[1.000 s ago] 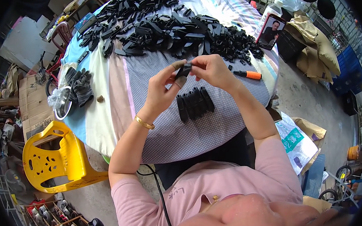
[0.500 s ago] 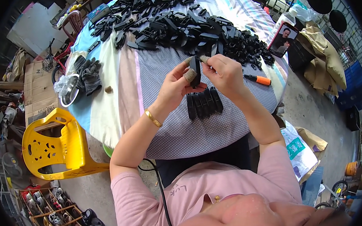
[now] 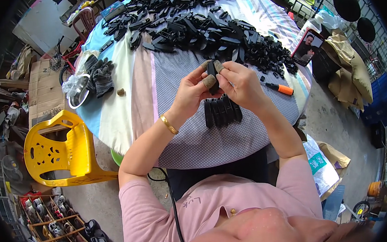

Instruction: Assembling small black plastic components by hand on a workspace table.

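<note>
Your left hand (image 3: 190, 93) pinches a slim black piece (image 3: 212, 70) between covered thumb and finger; the piece stands roughly on end above the dotted cloth (image 3: 190, 141), in front of your chest; your right hand (image 3: 245, 84) curls in beside it, a covered fingertip against its edge, though you cannot tell whether those fingers grip; just below, black pieces in a row (image 3: 222, 112) lie side by side; beyond your hands spreads a large black heap (image 3: 195, 32); an orange-handled tool (image 3: 285, 89) rests to the right.
</note>
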Tool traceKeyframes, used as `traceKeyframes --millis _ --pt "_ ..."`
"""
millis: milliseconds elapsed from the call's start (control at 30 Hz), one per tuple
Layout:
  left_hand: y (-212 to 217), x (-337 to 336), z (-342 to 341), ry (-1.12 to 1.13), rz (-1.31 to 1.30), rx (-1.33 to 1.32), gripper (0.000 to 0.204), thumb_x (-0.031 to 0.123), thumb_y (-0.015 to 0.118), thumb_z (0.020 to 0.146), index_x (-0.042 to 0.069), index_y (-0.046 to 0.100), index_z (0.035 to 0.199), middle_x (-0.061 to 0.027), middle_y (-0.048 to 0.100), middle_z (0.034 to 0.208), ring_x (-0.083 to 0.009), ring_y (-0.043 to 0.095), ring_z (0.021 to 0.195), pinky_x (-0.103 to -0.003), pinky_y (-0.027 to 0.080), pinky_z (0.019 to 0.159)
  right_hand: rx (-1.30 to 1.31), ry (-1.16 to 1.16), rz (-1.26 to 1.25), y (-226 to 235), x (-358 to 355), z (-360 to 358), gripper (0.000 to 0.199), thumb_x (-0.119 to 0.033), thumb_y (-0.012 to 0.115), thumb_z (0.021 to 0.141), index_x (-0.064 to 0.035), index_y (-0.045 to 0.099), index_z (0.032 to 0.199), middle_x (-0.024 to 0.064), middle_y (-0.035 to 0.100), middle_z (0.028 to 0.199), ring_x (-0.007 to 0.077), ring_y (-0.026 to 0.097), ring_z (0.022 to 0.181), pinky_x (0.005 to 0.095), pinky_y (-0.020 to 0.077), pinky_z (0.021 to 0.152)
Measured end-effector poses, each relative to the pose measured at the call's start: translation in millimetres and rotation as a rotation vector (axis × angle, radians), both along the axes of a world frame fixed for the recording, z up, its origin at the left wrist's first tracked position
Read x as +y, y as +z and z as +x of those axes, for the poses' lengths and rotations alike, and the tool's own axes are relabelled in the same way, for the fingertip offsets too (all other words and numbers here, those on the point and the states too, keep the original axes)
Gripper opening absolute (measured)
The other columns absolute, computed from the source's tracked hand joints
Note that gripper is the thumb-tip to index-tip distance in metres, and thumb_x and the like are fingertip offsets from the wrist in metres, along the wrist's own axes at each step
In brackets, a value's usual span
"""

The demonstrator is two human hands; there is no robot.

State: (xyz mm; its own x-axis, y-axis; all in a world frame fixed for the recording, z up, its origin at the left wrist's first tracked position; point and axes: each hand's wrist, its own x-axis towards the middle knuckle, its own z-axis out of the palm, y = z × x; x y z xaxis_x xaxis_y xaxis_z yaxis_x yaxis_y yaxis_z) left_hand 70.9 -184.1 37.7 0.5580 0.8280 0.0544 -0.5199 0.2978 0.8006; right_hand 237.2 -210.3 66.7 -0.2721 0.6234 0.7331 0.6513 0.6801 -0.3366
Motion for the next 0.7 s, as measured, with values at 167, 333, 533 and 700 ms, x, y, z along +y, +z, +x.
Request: traceKeyframes --millis 167,333,533,700 --pt "-3 0 3 0.040 0.010 -0.006 0.044 0.013 0.058 0.086 0.005 0.044 0.126 -0.0060 0.059 0.099 -0.0176 0.063 0.083 -0.033 0.057 0.071 0.051 0.141 -0.113 -1 5 4 0.014 -0.009 0.059 0.081 0.0047 0.060 0.083 0.0123 0.059 0.085 0.0263 0.060 0.069 0.0323 0.0474 0.056" --pt "2 -6 15 0.074 0.005 0.017 0.042 0.006 0.049 0.089 0.005 0.039 0.129 -0.0069 0.054 0.109 -0.0184 0.060 0.094 -0.036 0.055 0.078 0.347 0.001 -0.216 0 0 -4 0.016 -0.013 0.066 0.077 0.0011 0.063 0.085 0.0111 0.060 0.077 0.0236 0.060 0.063 0.0308 0.0477 0.054" --pt "-10 -8 18 0.081 0.248 0.167 0.048 -0.001 0.045 0.085 0.005 0.035 0.132 -0.0069 0.045 0.119 -0.0194 0.053 0.105 -0.035 0.050 0.085 0.365 -0.070 -0.167 4 -21 1 0.018 -0.006 0.067 0.073 0.0022 0.062 0.088 0.0101 0.059 0.071 0.0191 0.058 0.059 0.0277 0.0458 0.051" --pt "-9 74 -18 0.565 1.292 1.132 0.051 0.003 0.061 0.068 0.002 0.051 0.118 -0.0147 0.054 0.108 -0.0291 0.050 0.104 -0.036 0.044 0.089 0.020 -0.288 -0.378 12 -57 44 0.026 -0.009 0.067 0.069 0.0003 0.061 0.093 0.0112 0.055 0.069 0.0207 0.054 0.056 0.0306 0.0442 0.054"
